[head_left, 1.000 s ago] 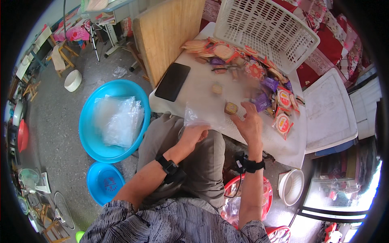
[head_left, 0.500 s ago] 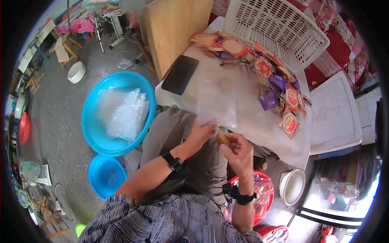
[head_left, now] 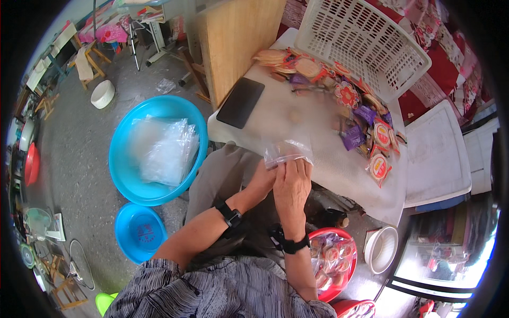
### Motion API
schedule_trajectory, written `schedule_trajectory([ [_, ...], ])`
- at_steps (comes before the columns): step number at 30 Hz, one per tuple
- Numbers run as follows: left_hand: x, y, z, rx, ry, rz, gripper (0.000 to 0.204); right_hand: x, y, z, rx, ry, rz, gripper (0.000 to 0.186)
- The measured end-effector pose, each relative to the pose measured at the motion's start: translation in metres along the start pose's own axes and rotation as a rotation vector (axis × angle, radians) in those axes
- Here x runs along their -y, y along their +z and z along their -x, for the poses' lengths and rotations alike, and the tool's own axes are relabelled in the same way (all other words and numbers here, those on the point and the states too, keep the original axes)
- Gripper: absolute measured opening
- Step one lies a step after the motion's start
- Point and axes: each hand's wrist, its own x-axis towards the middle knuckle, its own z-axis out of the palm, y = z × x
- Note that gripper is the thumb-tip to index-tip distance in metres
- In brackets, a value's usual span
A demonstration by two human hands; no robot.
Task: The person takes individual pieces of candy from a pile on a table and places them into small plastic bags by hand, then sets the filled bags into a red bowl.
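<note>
A clear plastic bag (head_left: 289,150) is between my hands at the table's near edge, over my lap. My left hand (head_left: 263,179) is closed on the bag's near left edge; its fingertips are partly covered. Right beside it, my right hand (head_left: 292,183) has its back turned up, with its fingers bent and pressed together against the bag's near edge. Whether a small piece is also under those fingers is hidden. Beyond the hands, a heap of wrapped snacks lies on the table, with purple packets (head_left: 353,137), red-and-clear round packets (head_left: 378,167) and pale round crackers (head_left: 308,67).
A dark flat tablet (head_left: 240,103) lies on the white table (head_left: 339,172) near an upright wooden board (head_left: 238,47). Behind the snacks stands a white plastic basket (head_left: 366,45). To the left, a blue basin (head_left: 117,168) holds clear bags. A red basin (head_left: 352,265) with packed bags is at lower right.
My right hand has moved left and up against the bag, beside my left hand. The small brownish piece it pinched is out of sight. The bag now looks shorter and bunched.
</note>
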Motion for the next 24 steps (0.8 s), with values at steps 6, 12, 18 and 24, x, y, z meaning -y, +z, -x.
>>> schedule_trajectory([
  [6,0.001,0.005,-0.002,-0.036,0.114,0.085,0.016,-0.016,-0.004,-0.001,0.151,-0.163,-0.104,0.025],
  [12,-0.003,-0.004,-0.002,-0.084,-0.135,0.060,0.018,-0.024,0.017,-0.023,0.218,-0.248,-0.057,0.014],
  [18,0.007,-0.007,-0.006,-0.079,-0.166,0.020,0.009,-0.043,0.039,-0.034,0.229,-0.480,0.147,0.006],
  [24,0.007,-0.006,-0.010,-0.022,-0.214,0.022,0.010,-0.036,0.052,-0.064,0.093,-0.353,-0.057,0.043],
])
